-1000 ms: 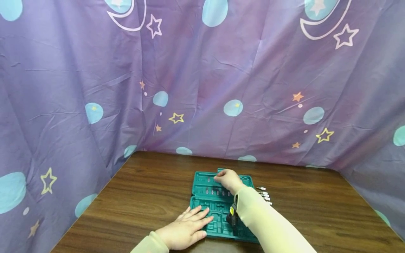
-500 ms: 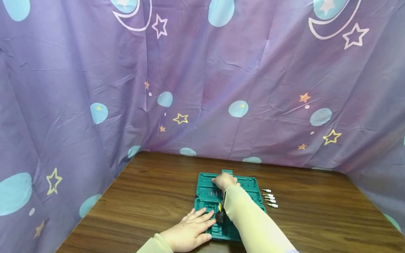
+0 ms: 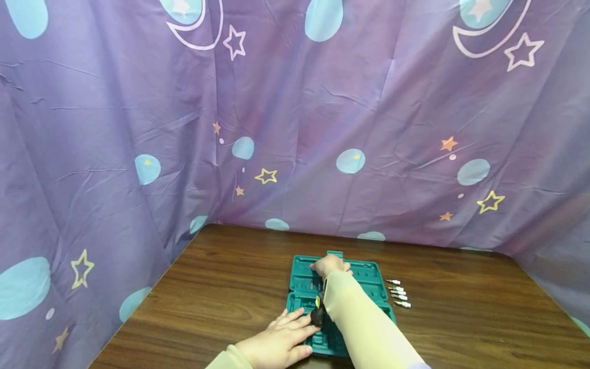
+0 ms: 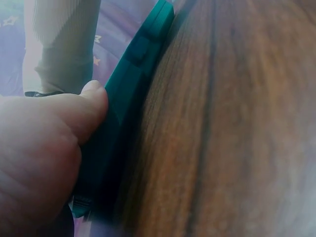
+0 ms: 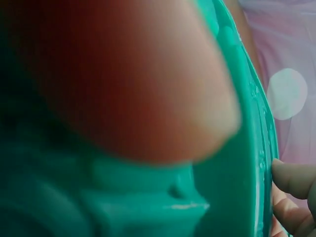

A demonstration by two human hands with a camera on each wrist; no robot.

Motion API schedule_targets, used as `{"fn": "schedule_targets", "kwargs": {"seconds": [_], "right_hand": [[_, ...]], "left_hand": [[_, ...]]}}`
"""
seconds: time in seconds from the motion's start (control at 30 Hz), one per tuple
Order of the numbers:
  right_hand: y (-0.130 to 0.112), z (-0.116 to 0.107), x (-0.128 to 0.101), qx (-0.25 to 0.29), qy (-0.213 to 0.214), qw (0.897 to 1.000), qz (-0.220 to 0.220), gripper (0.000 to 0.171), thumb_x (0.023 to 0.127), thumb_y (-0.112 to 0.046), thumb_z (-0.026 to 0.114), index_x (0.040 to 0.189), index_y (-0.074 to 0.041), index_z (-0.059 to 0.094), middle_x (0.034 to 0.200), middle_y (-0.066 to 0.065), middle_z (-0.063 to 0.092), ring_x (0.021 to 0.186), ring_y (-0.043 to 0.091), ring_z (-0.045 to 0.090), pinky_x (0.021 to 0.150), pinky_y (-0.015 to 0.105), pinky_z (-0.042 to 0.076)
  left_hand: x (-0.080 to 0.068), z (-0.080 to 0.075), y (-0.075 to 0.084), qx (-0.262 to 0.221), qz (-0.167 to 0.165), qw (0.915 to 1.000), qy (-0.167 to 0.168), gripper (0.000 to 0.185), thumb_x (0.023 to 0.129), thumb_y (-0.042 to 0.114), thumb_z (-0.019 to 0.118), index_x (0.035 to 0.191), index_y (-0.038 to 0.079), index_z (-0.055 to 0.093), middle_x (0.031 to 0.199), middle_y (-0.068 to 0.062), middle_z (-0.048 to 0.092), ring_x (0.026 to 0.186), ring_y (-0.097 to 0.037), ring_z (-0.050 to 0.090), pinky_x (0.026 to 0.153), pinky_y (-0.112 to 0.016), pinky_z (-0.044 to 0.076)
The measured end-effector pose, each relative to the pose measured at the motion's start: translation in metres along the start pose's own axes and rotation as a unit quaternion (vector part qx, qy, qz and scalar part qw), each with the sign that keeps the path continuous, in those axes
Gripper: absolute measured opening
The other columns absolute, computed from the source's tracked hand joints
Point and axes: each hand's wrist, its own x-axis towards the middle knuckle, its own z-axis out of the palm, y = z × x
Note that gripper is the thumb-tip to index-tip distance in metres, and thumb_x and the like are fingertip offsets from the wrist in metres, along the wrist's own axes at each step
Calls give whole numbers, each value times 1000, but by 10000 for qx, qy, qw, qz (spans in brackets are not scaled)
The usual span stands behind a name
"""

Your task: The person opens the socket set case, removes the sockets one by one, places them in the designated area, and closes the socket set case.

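Note:
An unfolded green plastic tool case (image 3: 380, 279) lies on the wooden table in the head view. My left hand (image 3: 281, 341) rests flat with spread fingers over its near left corner; the left wrist view shows that thumb against the side wall of the case (image 4: 116, 106). My right hand (image 3: 329, 265) is over the far half of the case, near its tab latch. What its fingertips hold or press is hidden by the hand itself. In the right wrist view, one large blurred digit (image 5: 163, 89) is over the moulded slots, and several fingertips (image 5: 291, 180) appear at the rim.
Several small white-ended bits (image 3: 399, 294) lie in a loose column on the table right of the case. A dark strap-on device (image 3: 318, 315) is on the right wrist. A purple star-print curtain (image 3: 295, 128) stands behind and beside the wooden table (image 3: 230, 266).
My right hand has lowered onto the far half of the case, and its forearm has swung left, uncovering the loose bits. The left hand stays put; the view shifts slightly.

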Motion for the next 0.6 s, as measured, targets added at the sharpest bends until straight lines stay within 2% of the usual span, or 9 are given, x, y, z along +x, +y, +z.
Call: {"fn": "schedule_targets", "kwargs": {"seconds": [0.2, 0.4, 0.6], "right_hand": [[3, -3, -6, 207, 32, 9998, 14, 63, 80, -39, 75, 121, 6, 61, 130, 33, 48, 123, 50, 36, 104, 59, 26], [9, -5, -11, 631, -70, 9979, 143, 66, 79, -41, 77, 123, 6, 60, 130, 37, 41, 122, 53, 34, 103, 59, 29], [11, -5, -12, 894, -158, 9959, 48, 37, 80, -36, 78, 104, -7, 74, 130, 36, 38, 121, 52, 31, 101, 61, 29]], "left_hand": [[0, 0, 1, -18, 9, 10000, 52, 45, 103, 41, 42, 141, 18, 51, 147, -2, 44, 139, -28, 33, 108, -54, 31], [1, 2, 3, 7, 25, 10000, 84, 45, 103, 41, 42, 139, 16, 53, 146, -2, 45, 139, -28, 34, 108, -54, 32], [0, -1, 1, -40, 49, 10000, -30, 47, 103, 41, 40, 140, 14, 52, 150, -7, 41, 140, -28, 32, 109, -54, 30]]}}
